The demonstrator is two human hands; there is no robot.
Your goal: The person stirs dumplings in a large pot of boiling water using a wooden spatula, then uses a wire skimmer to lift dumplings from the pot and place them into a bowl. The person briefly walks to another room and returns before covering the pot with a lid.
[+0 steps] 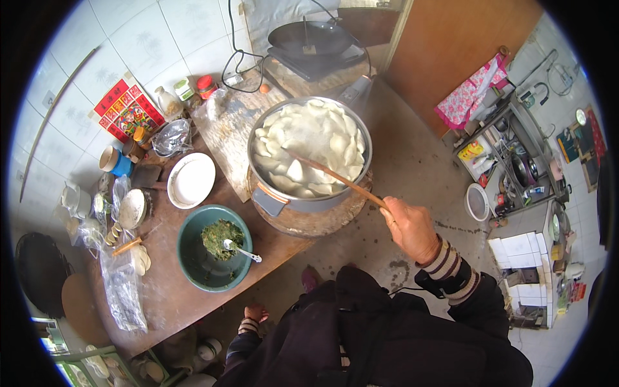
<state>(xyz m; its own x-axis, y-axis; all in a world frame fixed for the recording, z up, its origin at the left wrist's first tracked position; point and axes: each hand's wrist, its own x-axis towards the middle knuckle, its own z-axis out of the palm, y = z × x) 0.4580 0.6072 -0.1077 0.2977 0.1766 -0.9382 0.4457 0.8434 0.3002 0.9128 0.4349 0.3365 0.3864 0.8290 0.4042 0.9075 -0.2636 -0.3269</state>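
My right hand point(412, 231) is wrapped round the end of a long brown wooden utensil point(342, 178). The utensil slants down to the left into a wide metal pot point(256, 174), its far tip among the contents, so its shape is hidden. Pale dumplings point(309, 138) crowd the pot, and steam hangs over them. My left hand point(256, 313) hangs low by the table's front edge, fingers loosely bent and apart, with nothing seen in it. Nearest to it on the table is a green basin point(187, 267) holding chopped green filling point(219, 235) and a white spoon point(244, 249).
The pot stands on a round wooden block point(322, 222). Left of it are a white bowl point(191, 180), a rolling pin point(127, 246), dough wrappers point(141, 260) and plastic bags point(122, 290). A dark wok point(309, 39) is behind. Shelves point(516, 148) stand across the floor at right.
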